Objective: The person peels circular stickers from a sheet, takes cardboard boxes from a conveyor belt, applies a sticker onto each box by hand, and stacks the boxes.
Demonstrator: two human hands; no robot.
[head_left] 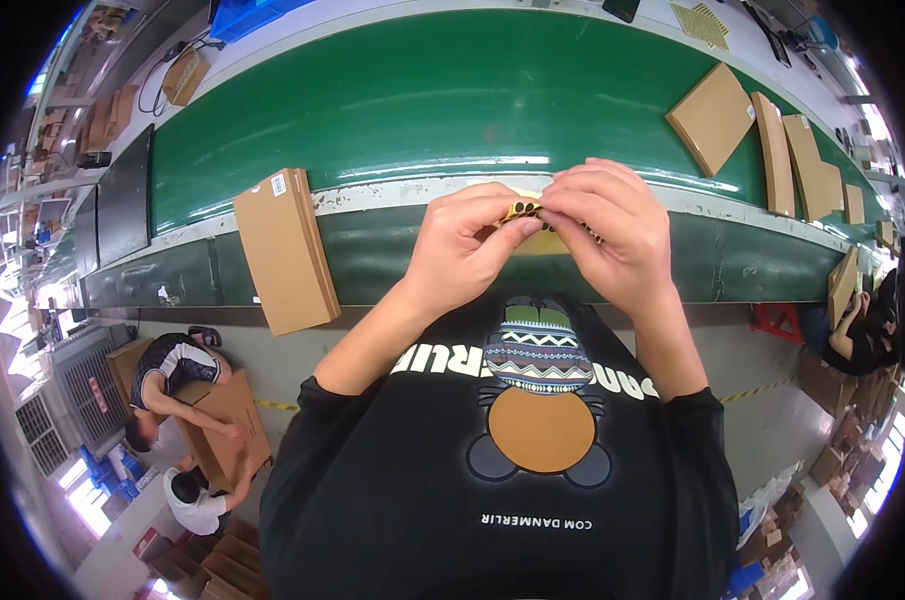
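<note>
Close in front of my chest, over the near edge of the green conveyor belt (403,110), I hold a yellow sheet with round black dots (525,209), which looks like a sticker sheet. My left hand (455,245) is closed, pinching the sheet's left part between thumb and fingers. My right hand (621,232) is closed on the sheet's right side, its fingertips meeting the left hand's at the middle. My fingers hide much of the sheet, and whether a single dot is being peeled off cannot be made out.
A flat cardboard box (285,252) overhangs the belt's near edge at left. Several more cardboard boxes (715,118) lie along the right. Dotted yellow sheets (701,26) rest on the far ledge. Two people handle a large carton (225,425) at lower left; another person (863,335) is at far right.
</note>
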